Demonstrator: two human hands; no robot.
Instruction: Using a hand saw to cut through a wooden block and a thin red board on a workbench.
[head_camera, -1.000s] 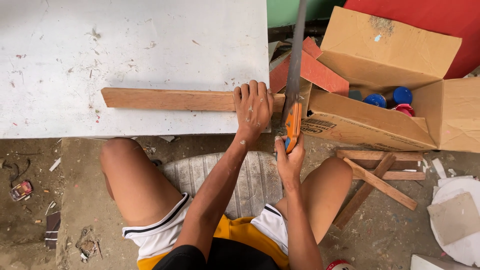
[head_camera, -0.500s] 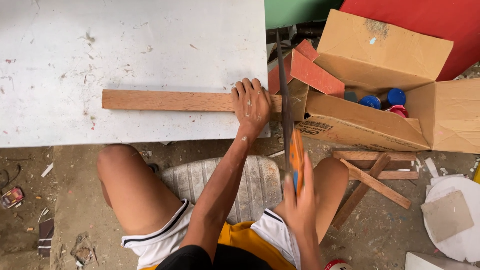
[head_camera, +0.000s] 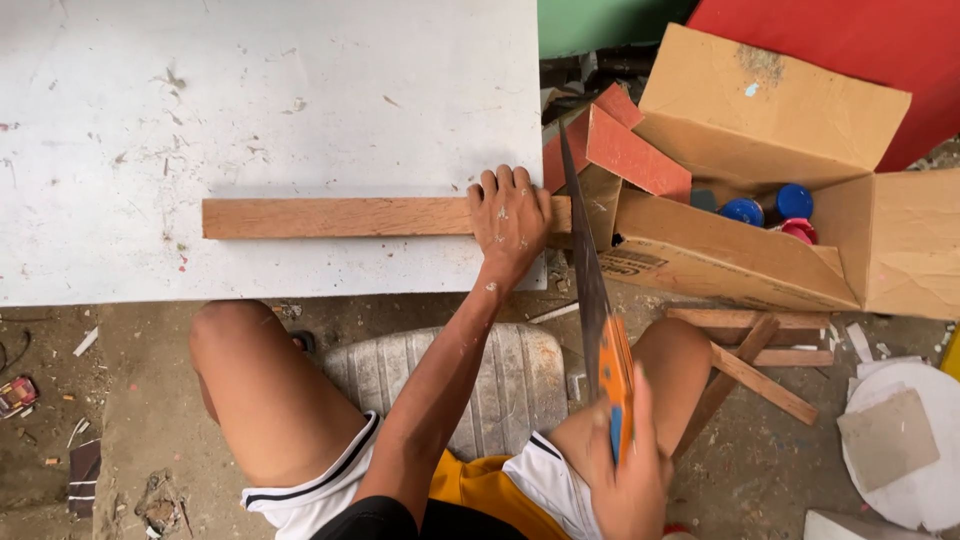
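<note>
The left hand (head_camera: 511, 217) pressed flat, fingers spread, on the wooden plank (head_camera: 335, 217). The right hand (head_camera: 628, 470) gripped the orange-handled saw (head_camera: 597, 310) beside an open brown cardboard box (head_camera: 770, 130) holding blue-capped containers (head_camera: 767, 206).

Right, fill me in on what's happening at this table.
A seated person is sawing a wooden plank that lies on a white table. The left hand presses the plank flat near the table's edge, and the right hand grips the orange-handled handsaw, whose blade meets the plank's overhanging end beside a cardboard box.
</note>
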